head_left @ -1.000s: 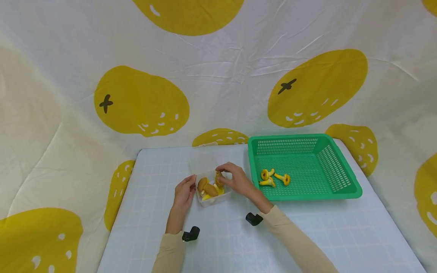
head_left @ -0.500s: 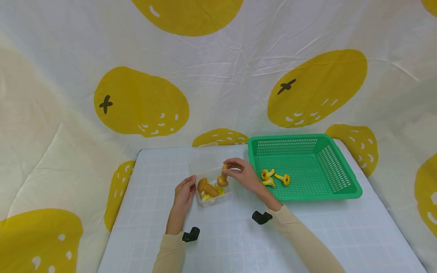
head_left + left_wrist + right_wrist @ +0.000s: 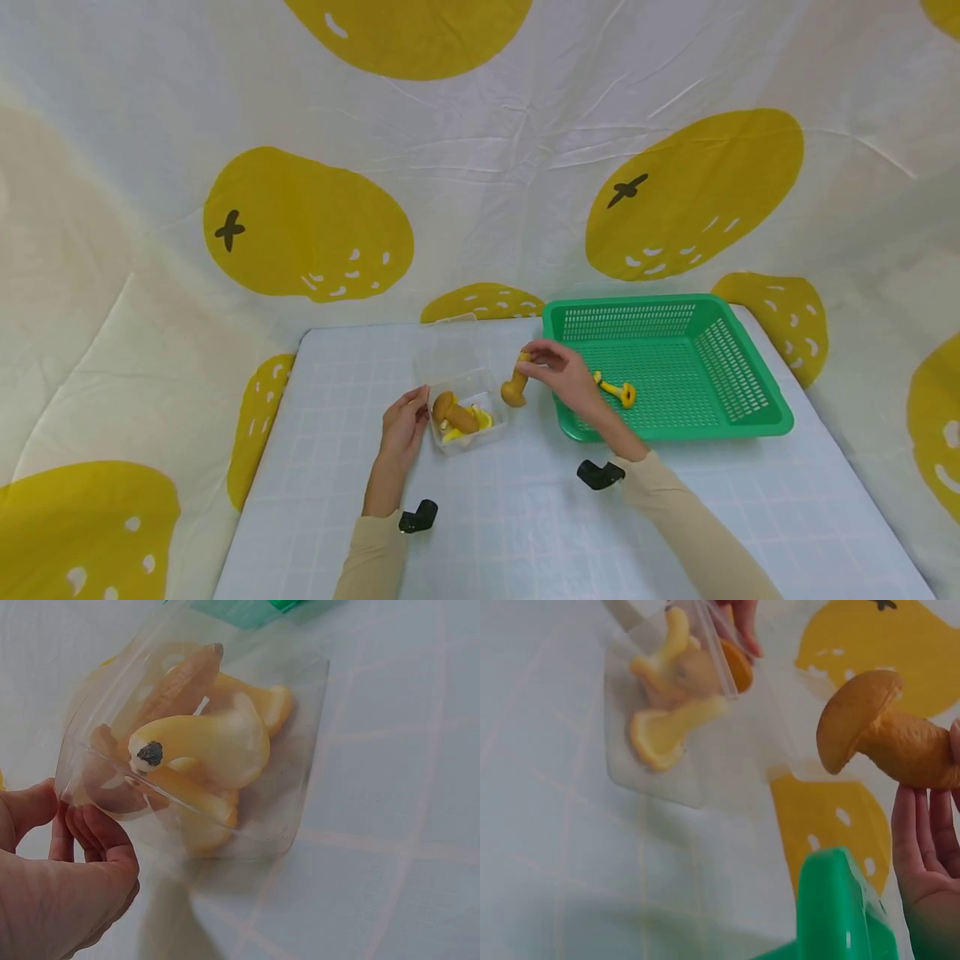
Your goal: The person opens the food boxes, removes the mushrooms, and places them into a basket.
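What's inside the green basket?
In the green basket, I see one yellow mushroom and a yellow bit, maybe another's stem. The right hand and forearm cover part, so anything behind them is hidden.

The head view is evenly lit, while both wrist views look dim, with soft-edged shadows [image 3: 176,922].

Booth-like: printed curtain [image 3: 480,200] around a table [image 3: 495,525]

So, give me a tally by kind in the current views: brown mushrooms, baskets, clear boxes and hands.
Brown mushrooms: 2 (held mushroom, boxed mushroom)
Baskets: 1 (green basket)
Clear boxes: 1 (clear box)
Hands: 2 (left hand, right hand)
Total: 6
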{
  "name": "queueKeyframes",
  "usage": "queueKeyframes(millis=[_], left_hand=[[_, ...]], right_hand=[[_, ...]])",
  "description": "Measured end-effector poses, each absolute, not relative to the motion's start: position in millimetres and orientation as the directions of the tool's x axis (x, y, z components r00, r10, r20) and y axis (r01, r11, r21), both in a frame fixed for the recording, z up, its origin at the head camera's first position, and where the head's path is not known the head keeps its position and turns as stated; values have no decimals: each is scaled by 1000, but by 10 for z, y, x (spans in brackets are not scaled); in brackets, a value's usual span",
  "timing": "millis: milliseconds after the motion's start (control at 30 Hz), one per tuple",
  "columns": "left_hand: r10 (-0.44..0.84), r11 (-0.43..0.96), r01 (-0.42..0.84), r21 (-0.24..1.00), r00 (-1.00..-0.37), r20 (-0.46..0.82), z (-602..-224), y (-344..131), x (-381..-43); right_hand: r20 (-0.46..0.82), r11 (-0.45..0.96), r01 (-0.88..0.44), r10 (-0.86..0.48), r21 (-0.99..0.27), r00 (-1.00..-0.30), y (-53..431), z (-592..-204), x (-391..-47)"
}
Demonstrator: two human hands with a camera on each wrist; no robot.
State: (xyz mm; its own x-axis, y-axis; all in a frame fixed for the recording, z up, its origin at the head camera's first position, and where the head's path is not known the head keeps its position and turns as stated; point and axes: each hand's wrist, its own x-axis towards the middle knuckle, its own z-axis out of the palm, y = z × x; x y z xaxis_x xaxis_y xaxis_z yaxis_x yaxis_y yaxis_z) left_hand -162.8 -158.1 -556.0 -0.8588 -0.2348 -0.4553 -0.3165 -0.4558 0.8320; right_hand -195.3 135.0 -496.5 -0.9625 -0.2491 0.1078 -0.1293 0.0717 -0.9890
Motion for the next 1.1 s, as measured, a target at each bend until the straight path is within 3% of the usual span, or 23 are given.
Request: queueKeyframes(millis=[733, 1100], left_hand=[[-227, -459, -314, 831, -863, -451, -5597, -1605, -1629], [-231, -440, -317, 840, -864, -448, -5583, -1597, -1632]], right_hand=[[111, -43, -108, -79, -993, -991, 2126, -5039, -1963], [127, 61, -130, -52, -990, -991, 2560, -5086, -1913]])
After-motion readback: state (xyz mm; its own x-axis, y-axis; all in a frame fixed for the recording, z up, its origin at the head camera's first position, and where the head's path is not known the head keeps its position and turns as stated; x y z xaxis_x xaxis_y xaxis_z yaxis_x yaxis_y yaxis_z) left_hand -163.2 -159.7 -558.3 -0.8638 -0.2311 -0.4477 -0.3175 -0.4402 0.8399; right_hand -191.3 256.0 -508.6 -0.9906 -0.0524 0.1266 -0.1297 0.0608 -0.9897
